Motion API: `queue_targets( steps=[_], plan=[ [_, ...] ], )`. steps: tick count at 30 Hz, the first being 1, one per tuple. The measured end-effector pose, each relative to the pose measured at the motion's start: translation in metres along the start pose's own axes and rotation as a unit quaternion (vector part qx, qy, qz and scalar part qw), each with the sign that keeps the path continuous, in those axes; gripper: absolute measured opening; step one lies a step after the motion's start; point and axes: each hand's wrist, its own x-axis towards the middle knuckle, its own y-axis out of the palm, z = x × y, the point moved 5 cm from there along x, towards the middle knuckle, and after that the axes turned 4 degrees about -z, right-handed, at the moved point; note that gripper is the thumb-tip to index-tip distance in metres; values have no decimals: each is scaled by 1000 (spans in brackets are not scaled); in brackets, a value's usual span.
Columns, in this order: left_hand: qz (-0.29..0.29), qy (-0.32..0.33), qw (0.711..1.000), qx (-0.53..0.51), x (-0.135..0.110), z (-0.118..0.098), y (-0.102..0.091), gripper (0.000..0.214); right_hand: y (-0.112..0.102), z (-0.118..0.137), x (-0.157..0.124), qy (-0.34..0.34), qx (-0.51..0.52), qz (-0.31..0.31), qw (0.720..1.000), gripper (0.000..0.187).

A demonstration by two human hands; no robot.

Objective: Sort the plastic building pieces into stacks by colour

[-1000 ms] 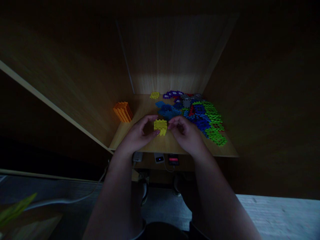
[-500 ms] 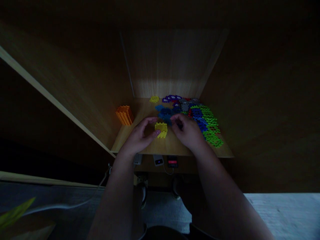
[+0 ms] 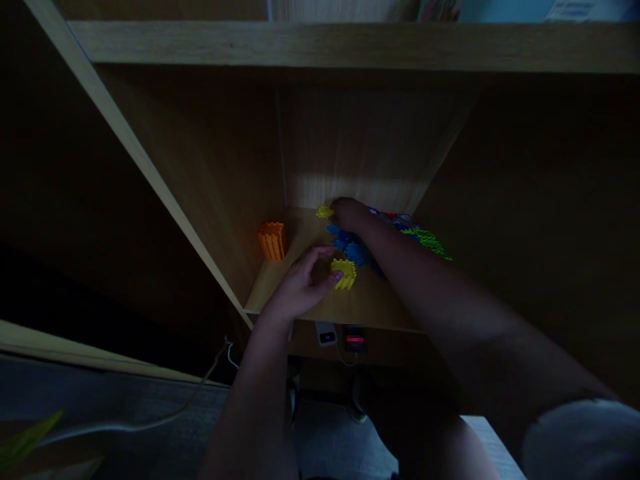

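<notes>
A short stack of yellow notched plastic tiles (image 3: 345, 267) stands near the shelf's front edge. My left hand (image 3: 307, 283) is beside it, with the thumb lying against its front left and the fingers apart in a C shape. My right hand (image 3: 347, 213) reaches to the back of the shelf, fingers bent down at a few loose yellow tiles (image 3: 323, 211). Its fingertips are dim and partly hidden, so a grip on a tile cannot be made out. Blue tiles (image 3: 356, 253) lie between the two hands, partly under my right forearm.
A tall orange tile stack (image 3: 273, 241) stands at the left of the wooden shelf (image 3: 305, 310). Green tiles (image 3: 425, 239) lie at the right, partly behind my forearm. Side panels and an upper board (image 3: 320, 45) enclose the space. Below sit a white device (image 3: 327, 332) and a red-lit one (image 3: 355, 339).
My right hand has moved from beside the yellow stack to the loose yellow tiles at the back. My left hand stays by the stack. The view has tilted up, showing the upper board.
</notes>
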Motion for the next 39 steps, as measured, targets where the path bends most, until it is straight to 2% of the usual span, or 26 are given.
queue_targets(
  steps=[5, 10, 17, 26, 29, 32, 34, 36, 39],
  plan=[
    [-7, 6, 1000, 2, -1, -2, 0, 45, 15, -3, 22, 2, -21, 7, 1000, 51],
    [-9, 20, 1000, 0, 0, -4, -1, 45, 15, -5, 32, -12, -37, 13, 999, 44],
    [-4, 14, 1000, 16, 0, -5, -1, 44, 14, 5, 40, -77, -84, 36, 993, 38],
    [-25, 25, 999, 27, 1, -7, -2, 40, 5, 9, 34, -13, -39, -2, 999, 40],
    [-40, 26, 998, 38, 2, -5, -4, 36, -9, 3, 29, 4, -15, -45, 999, 38],
    [-62, 20, 997, 36, 3, -2, -7, 32, -35, -1, 13, 35, 4, -103, 994, 39],
    [-84, 15, 996, 18, 3, -1, -10, 30, -58, 0, -8, 55, 25, -149, 987, 37],
    [-112, 7, 994, -9, 3, 0, -12, 31, -83, 10, -41, 57, 65, -214, 973, 35],
    [-156, -2, 986, -51, 3, 2, -16, 43, -108, 36, -101, 46, 134, -274, 951, 35]
  ],
)
